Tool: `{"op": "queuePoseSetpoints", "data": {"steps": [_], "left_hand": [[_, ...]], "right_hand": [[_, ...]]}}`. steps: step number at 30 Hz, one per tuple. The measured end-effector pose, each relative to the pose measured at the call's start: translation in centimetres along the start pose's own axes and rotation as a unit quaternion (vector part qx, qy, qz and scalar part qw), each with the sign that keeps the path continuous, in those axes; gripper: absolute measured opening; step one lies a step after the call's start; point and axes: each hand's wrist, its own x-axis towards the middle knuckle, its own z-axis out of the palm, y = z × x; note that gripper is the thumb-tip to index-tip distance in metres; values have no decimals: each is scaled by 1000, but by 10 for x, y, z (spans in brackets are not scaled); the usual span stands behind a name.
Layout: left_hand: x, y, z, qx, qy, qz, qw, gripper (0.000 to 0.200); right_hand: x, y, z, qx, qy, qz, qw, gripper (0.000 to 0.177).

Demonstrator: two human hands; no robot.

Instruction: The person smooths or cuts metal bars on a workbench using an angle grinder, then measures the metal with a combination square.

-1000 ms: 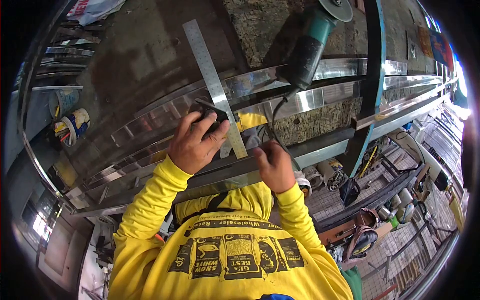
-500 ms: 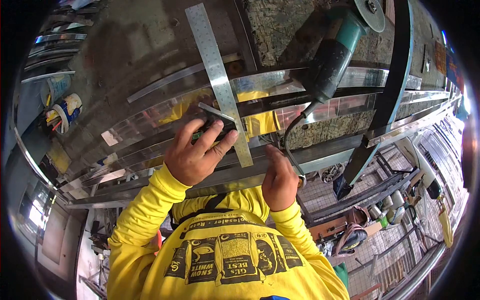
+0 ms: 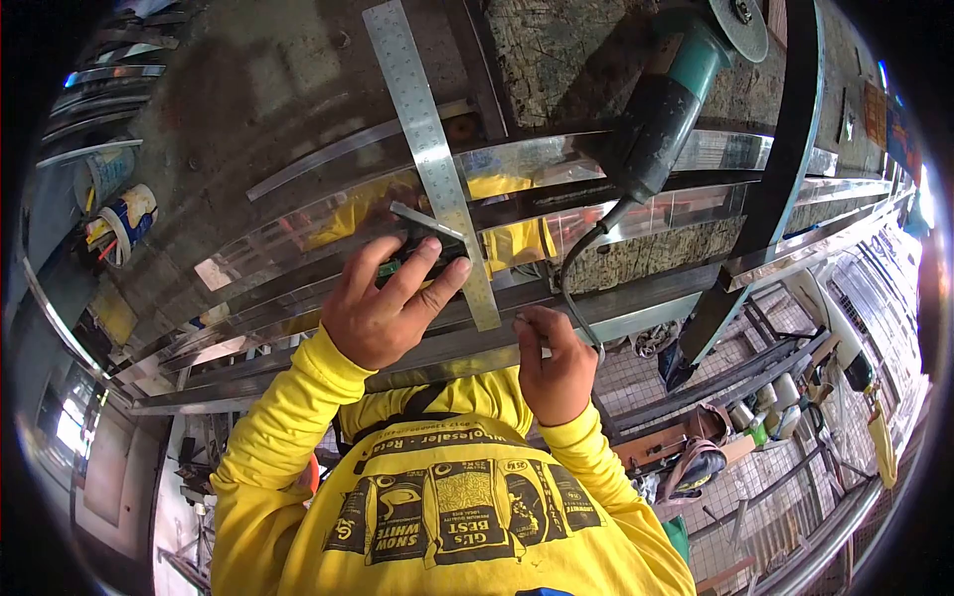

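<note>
My left hand (image 3: 383,303) grips the dark head of a combination square (image 3: 429,149), pressing it against the shiny metal bars. The square's long steel rule lies across the bars, its near end close to my right hand. My right hand (image 3: 558,363) is beside that end, apart from it, with thumb and fingers pinched together. Whatever sits between those fingertips, if anything, is too small to make out. Under the rule run a polished metal bar (image 3: 566,159) and a nearer metal tube (image 3: 636,316).
An angle grinder (image 3: 676,99) lies at the upper right, its cord (image 3: 568,268) looping down near my right hand. A dark upright bar (image 3: 790,139) crosses the metal lengths. A bucket of tools (image 3: 131,221) stands at the left. Various items (image 3: 696,467) lie below at the right.
My right hand has drawn back toward my body, and its fingers have curled in from a more extended pose. My left hand and the square have stayed almost in place.
</note>
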Motion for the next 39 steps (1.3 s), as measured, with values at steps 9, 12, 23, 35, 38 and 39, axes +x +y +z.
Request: {"op": "queuePoseSetpoints", "data": {"steps": [9,12,23,35,38,39], "left_hand": [[0,0,-1,-22,-12,-4,1000,48],[0,0,-3,-27,-20,-8,999,48],[-1,-2,-1,-33,-17,0,999,44],[-1,-3,-3,-36,-29,1,999,42],[0,-2,-2,-36,-25,-1,999,42],[0,-3,-2,-34,-24,0,999,41]], "right_hand": [[27,-30,8,153,74,-58,984,19],[33,-24,16,187,95,-60,976,21],[37,-26,24,156,114,-75,978,24],[42,-48,23,39,117,-125,984,24],[51,-52,27,13,131,-151,980,23],[54,-53,28,11,137,-155,978,23]]}}
